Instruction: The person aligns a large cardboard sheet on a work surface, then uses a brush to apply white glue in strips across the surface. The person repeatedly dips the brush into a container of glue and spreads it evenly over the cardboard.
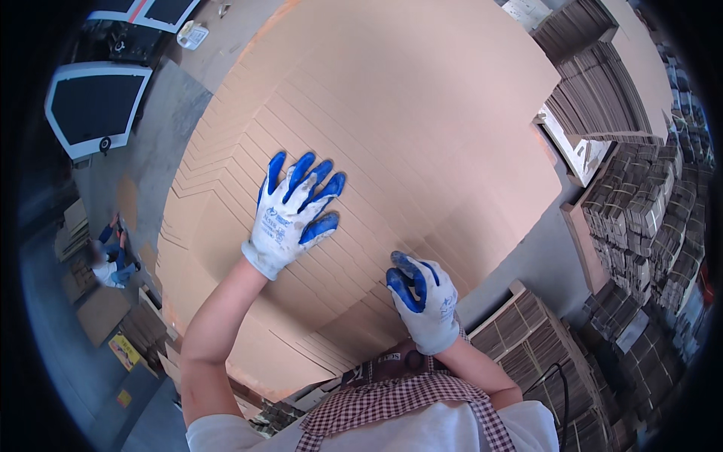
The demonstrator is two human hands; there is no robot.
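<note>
Both my hands wear white work gloves with blue-coated fingers. Fingers spread and flat, my left hand (pixel 282 218) lies on brown cardboard sheets (pixel 429 113), which overlap in stepped rows with many parallel edges. To its right and closer to my body, my right hand (pixel 423 297) is curled over the near part of the sheets. Its fingers are bent inward, and whatever they may hold is hidden.
Bundled cardboard stacks (pixel 629 218) stand along the right, with another strapped stack (pixel 527 339) near my right elbow. Darker cardboard piles (pixel 599 90) rise at the far right. On the left are a white-framed vehicle door (pixel 98 105), a white jug (pixel 192 35) and a crouching person (pixel 113 264).
</note>
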